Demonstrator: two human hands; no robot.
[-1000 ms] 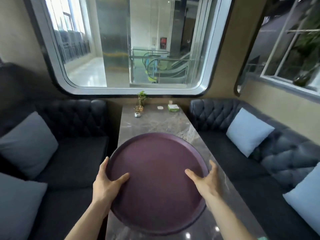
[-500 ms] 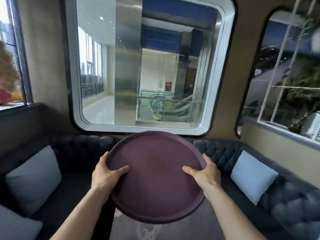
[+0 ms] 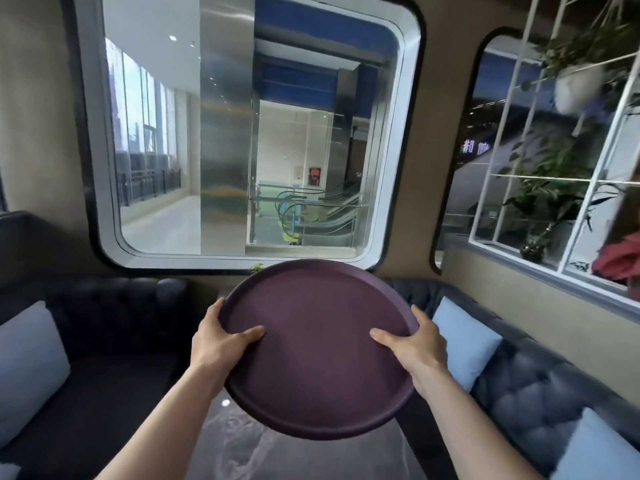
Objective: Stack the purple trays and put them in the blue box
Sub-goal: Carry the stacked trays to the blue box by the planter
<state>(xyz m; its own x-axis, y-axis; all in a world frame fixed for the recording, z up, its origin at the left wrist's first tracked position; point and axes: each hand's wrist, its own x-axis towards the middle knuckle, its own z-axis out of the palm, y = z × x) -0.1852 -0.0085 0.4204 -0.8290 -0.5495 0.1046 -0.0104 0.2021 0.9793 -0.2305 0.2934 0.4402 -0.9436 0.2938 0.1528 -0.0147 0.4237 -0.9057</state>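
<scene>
A round purple tray hangs in the air in front of me, above the marble table, tilted a little toward me. My left hand grips its left rim with the thumb lying on the tray's face. On the opposite rim sits my right hand, held the same way. No blue box is in view. I cannot tell whether more than one tray is in my hands.
Dark tufted sofas run along both sides of the table, with a grey cushion on the left and pale blue cushions on the right. A large rounded window faces me. Plants stand behind the right window grid.
The tray has come up off the table and is held in the air by both hands. The view has tilted upward, so the table's far end is hidden behind the tray.
</scene>
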